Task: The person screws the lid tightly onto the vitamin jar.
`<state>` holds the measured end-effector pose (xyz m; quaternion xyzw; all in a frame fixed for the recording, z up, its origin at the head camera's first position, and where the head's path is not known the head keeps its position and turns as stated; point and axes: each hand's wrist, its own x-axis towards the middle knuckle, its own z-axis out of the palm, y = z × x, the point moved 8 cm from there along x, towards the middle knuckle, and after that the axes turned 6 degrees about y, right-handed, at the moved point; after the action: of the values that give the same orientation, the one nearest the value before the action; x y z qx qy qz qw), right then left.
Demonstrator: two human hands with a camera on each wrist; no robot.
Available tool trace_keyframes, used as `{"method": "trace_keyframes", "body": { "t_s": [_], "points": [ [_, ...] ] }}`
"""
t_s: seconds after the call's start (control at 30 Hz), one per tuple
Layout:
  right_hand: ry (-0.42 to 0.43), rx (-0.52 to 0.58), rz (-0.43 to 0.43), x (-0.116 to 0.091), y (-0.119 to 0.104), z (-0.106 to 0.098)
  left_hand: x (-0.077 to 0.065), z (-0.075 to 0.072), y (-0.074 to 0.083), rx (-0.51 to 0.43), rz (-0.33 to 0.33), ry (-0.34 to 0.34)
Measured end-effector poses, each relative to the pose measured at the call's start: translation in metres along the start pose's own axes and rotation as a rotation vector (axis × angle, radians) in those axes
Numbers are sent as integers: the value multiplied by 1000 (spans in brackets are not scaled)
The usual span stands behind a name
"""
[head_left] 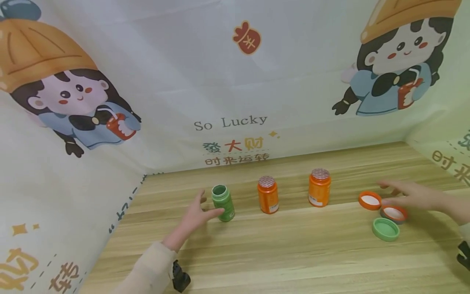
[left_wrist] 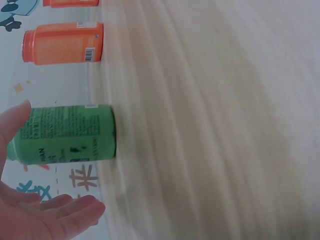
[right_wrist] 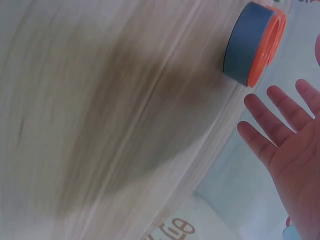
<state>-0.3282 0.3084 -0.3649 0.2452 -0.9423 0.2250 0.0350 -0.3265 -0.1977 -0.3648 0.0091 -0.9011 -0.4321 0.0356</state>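
Observation:
An uncapped green bottle (head_left: 225, 206) stands upright at the left of the row, its mouth facing up. My left hand (head_left: 194, 215) reaches beside it with thumb and fingers spread; in the left wrist view the thumb (left_wrist: 17, 120) overlaps the bottle's neck end and the fingers stay apart below. On the right, my right hand (head_left: 413, 196) hovers with fingers extended beside several loose lids. These are an orange lid (head_left: 370, 200), an orange-rimmed lid with a grey side (head_left: 393, 213) and a green lid (head_left: 385, 229), insides up. The right palm (right_wrist: 300, 155) holds nothing.
Two orange bottles with foil-like seals over their mouths, one in the middle (head_left: 268, 198) and one farther right (head_left: 319, 190), stand on the wood-grain table (head_left: 279, 257). A printed white cloth (head_left: 165, 94) hangs behind and along the sides.

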Motion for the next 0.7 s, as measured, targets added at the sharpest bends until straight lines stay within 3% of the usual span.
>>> {"method": "trace_keyframes", "body": {
  "t_s": [0.17,0.43,0.57,0.7],
  "points": [
    [-23,36,20,4,-1,6,2,7,2,-55,18,33],
    [-64,57,46,8,-1,11,4,15,4,-63,25,92],
    [-2,8,19,9,-6,8,6,19,3,-88,27,116],
    [113,-82,-127,2,-23,4,7,23,2,-111,25,123]
  ]
}}
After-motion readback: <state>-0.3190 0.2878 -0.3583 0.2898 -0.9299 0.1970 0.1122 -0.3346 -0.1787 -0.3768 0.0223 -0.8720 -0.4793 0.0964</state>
